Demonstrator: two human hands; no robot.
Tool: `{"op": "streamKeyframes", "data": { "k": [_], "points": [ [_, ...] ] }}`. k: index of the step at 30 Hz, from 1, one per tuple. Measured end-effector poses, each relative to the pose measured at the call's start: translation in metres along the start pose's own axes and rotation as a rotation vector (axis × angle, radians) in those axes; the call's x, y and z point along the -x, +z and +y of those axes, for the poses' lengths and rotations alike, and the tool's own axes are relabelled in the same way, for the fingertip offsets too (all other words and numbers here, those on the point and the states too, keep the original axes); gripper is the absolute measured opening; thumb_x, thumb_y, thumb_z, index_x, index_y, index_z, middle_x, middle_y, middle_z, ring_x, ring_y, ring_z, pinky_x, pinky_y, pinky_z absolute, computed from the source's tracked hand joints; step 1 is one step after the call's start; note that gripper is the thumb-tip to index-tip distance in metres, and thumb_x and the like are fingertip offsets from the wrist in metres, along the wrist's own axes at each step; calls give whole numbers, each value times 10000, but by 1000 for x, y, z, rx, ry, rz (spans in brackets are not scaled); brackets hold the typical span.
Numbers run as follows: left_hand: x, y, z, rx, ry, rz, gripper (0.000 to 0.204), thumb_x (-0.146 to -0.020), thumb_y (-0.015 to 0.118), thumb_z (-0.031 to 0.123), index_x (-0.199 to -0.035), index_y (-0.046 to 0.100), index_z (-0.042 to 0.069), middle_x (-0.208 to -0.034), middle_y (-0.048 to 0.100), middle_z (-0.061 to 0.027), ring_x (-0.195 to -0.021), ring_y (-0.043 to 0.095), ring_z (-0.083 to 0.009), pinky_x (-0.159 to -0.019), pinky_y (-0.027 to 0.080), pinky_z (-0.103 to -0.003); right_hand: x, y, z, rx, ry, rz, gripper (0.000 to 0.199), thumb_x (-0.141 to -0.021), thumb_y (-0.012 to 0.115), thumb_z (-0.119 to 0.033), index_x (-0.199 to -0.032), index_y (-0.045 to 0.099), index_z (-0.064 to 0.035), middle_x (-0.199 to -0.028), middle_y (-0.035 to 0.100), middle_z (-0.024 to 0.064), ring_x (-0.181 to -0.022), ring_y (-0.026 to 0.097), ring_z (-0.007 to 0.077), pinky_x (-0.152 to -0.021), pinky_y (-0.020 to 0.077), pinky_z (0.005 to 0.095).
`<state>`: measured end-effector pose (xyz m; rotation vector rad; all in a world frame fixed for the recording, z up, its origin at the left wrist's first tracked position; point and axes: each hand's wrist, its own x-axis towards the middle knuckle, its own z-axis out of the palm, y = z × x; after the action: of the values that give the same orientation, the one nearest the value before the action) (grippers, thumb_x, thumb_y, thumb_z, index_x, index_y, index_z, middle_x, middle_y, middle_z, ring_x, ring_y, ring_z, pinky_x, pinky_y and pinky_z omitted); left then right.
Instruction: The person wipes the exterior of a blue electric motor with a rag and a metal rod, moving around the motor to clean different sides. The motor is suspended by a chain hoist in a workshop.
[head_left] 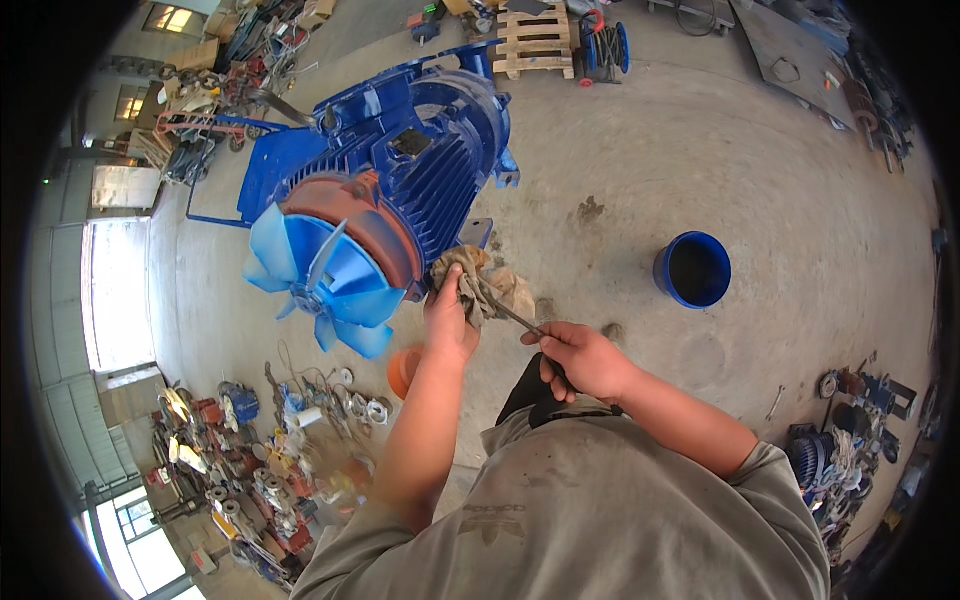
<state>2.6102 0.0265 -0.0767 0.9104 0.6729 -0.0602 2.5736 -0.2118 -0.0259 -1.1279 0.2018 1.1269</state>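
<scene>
My left hand (450,322) is closed on a crumpled, dirty beige rag (462,272). My right hand (585,362) grips a thin dark rod (515,318), whose far end goes into the rag; what the rag covers there is hidden. Just left of the rag stands a big blue electric motor (425,160) with cooling fins. Its near end has a reddish-brown end cover (385,240) and a light blue fan (325,275) with broad blades, left bare.
A dark blue bucket (692,270) stands on the concrete floor to the right. An orange container (404,372) sits below the motor. Machine parts (250,480) pile up at lower left. A wooden pallet (535,42) and a blue cable reel (606,50) lie at the back.
</scene>
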Motion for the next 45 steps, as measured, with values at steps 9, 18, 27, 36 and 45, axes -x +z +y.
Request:
{"op": "streamKeyframes", "data": {
  "k": [9, 18, 27, 36, 45],
  "points": [
    [12, 6, -5, -116, -2, 83, 391, -964, 716, 115, -1339, 615, 68, -1267, 673, -48, -1131, 666, -230, -941, 545, -433, -2, -2, -9, 24, 59, 33, 354, -1106, 408, -169, -1385, 556, -10, -808, 595, 51, -561, 564, 128, -495, 464, 283],
    [-33, 5, 8, -327, 65, 321, 359, -996, 711, 212, -1293, 653, 18, -1235, 707, -87, -1066, 699, -241, -872, 577, -417, -58, 13, -47, -152, 119, -54, 348, -1085, 428, -160, -1363, 539, 18, -878, 606, 77, -604, 604, 172, -511, 504, 331],
    [-95, -16, -7, -318, -212, 222, 390, -988, 698, 317, -1265, 671, 44, -1092, 724, -97, -887, 692, -233, -733, 559, -387, -132, 42, -54, -188, 112, 51, 264, -1114, 400, -237, -1121, 495, 10, -809, 573, 115, -516, 570, 219, -475, 470, 394],
    [-59, -51, 17, -101, -295, 72, 371, -1059, 471, 393, -878, 627, 109, -719, 588, -41, -614, 596, -149, -519, 472, -300, -113, 73, -38, -209, 29, -16, 213, -1082, 333, -141, -1152, 484, -7, -710, 563, 109, -467, 554, 247, -482, 462, 445],
    [-95, -92, 19, -205, -291, 259, 296, -1034, 550, 255, -938, 681, 7, -766, 613, -49, -659, 590, -140, -565, 480, -325, -166, 86, -38, -326, 23, 33, 247, -1075, 304, -117, -1282, 422, -51, -738, 519, 102, -541, 509, 204, -442, 430, 411]
  ]
}}
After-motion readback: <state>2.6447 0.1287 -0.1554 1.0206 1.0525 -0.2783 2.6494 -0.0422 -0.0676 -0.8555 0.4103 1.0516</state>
